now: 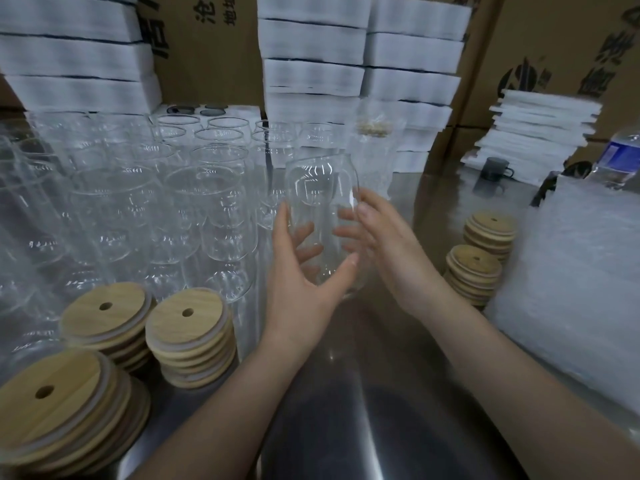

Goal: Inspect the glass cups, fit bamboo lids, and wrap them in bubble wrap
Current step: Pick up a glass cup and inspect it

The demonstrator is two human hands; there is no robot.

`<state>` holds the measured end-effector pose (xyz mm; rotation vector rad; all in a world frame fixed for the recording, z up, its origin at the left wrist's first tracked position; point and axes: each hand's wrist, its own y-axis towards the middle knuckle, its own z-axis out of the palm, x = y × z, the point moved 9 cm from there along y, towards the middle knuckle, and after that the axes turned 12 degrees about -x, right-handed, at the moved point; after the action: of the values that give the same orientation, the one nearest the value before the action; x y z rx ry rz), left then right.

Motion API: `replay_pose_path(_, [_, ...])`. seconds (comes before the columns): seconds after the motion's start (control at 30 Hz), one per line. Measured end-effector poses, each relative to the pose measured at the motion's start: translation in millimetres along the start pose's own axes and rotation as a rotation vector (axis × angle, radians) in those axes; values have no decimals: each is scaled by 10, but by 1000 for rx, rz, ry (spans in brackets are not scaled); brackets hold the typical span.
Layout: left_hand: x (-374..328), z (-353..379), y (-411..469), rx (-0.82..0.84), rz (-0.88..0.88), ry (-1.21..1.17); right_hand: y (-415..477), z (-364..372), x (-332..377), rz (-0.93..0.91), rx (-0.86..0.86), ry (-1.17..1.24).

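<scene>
Under both forearms runs a steel table (363, 410), and far beyond the hands stands a wall of cardboard boxes (554, 36) with stacks of white foam trays (311, 74) in front of them. To the left of the left hand the table is crowded with empty glass cups (145, 202), standing upright, rim beside rim. To the right of the right hand lies a thick pile of bubble wrap (581, 289).

Near the left elbow sit stacks of bamboo lids (188, 327), each lid with a small hole; two more lid stacks (474, 268) stand just right of the right wrist, before the bubble wrap. Just beyond the fingertips a wrapped cup (375, 147) stands upright.

Between the hands, lifted off the table and tilted slightly, is one glass cup (322, 188), with no lid on it. The left hand (298, 282) cradles its lower part, thumb across the near side, fingers showing through the glass. The right hand (388, 244) clasps the right wall, thumb up along it.
</scene>
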<state>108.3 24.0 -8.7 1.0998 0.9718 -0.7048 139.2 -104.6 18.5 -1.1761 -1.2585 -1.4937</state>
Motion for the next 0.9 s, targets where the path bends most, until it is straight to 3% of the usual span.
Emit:
replay_pose_path(0.13, [-18,15,-11,23,-58,-97,-64,166,-209,190,163,26])
replay_pose_path(0.3, [41,36,8,32,-89,-45,-72,160,-259,224,75,145])
replay_pose_path(0.43, [9,-8,27,-4,-23,99,-31,80,-281,171,-19,161])
replay_pose_path(0.73, [19,25,37,44,-33,-16,14,23,-346,93,-108,40])
replay_pose_path(0.9, [18,35,21,56,-8,84,32,-6,-297,17,-115,39])
